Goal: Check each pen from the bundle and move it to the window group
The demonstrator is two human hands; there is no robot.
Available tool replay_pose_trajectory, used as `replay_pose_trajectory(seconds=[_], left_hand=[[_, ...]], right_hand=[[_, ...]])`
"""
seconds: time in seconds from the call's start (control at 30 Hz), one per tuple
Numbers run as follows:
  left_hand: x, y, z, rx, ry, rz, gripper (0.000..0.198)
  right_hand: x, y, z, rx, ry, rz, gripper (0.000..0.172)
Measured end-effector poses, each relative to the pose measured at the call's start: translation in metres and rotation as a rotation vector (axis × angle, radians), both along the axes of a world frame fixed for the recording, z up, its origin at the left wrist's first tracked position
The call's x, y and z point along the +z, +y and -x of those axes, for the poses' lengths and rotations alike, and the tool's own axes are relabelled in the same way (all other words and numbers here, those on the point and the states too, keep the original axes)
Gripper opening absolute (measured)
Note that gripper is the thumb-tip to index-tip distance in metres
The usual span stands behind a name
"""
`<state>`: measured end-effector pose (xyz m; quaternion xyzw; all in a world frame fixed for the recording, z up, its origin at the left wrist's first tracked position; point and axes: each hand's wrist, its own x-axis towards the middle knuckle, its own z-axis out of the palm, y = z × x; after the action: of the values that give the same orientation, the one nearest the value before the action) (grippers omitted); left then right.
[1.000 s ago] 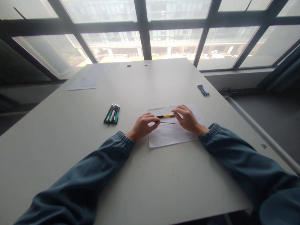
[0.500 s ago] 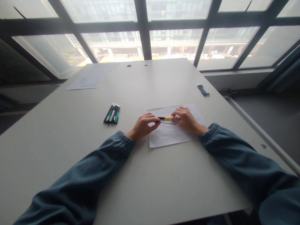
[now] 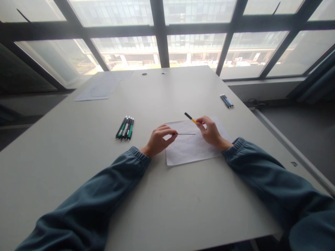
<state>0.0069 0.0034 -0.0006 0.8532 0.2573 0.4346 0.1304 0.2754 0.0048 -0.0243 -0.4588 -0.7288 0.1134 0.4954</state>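
The left hand (image 3: 159, 139) is pinching one end of a thin black rod (image 3: 186, 134) between thumb and fingertips, its other fingers curled in. The rod is lying level, just above a sheet of paper (image 3: 188, 153), and pointing toward the right hand (image 3: 211, 132). The right hand is closing its fingertips on the lower end of a yellow pen (image 3: 190, 118) with a black tip. The pen is tilting up and away to the left, so its black tip is hanging clear of the rod. The two hands are staying near each other but apart, both over the sheet, which is lying flat on the grey bench (image 3: 157, 209) with faint marks on it.

Left of the hands, a row of green pens (image 3: 125, 128) is lying side by side on the bench. A few blue pens (image 3: 226, 100) are resting near the right edge. More papers (image 3: 102, 87) are sitting at the far left corner, below the window (image 3: 196, 48).
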Motion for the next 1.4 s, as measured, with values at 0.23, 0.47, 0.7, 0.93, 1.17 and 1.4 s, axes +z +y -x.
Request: replay_pose_trajectory(seconds=[0.23, 0.47, 0.7, 0.93, 1.17, 1.4], left_hand=[[0.001, 0.001, 0.001, 0.045, -0.04, -0.007, 0.008], [0.001, 0.001, 0.002, 0.128, -0.07, -0.014, 0.008], [0.002, 0.001, 0.003, 0.161, -0.087, -0.018, 0.008], [0.002, 0.002, 0.003, 0.173, -0.076, -0.008, 0.01], [0.002, 0.001, 0.003, 0.178, -0.079, -0.016, 0.009], [0.007, 0.001, 0.004, 0.34, -0.166, -0.041, 0.01]], right_hand=[[-0.002, 0.003, 0.001, -0.075, 0.174, 0.041, 0.015], [0.003, -0.001, 0.003, -0.044, 0.219, 0.067, 0.021], [0.005, -0.004, 0.004, 0.052, 0.318, 0.094, 0.027], [0.006, -0.008, 0.003, 0.115, 0.259, 0.095, 0.048], [0.005, -0.008, 0.004, 0.096, 0.286, 0.083, 0.037], [0.001, -0.004, 0.0, -0.036, 0.148, -0.035, 0.022]])
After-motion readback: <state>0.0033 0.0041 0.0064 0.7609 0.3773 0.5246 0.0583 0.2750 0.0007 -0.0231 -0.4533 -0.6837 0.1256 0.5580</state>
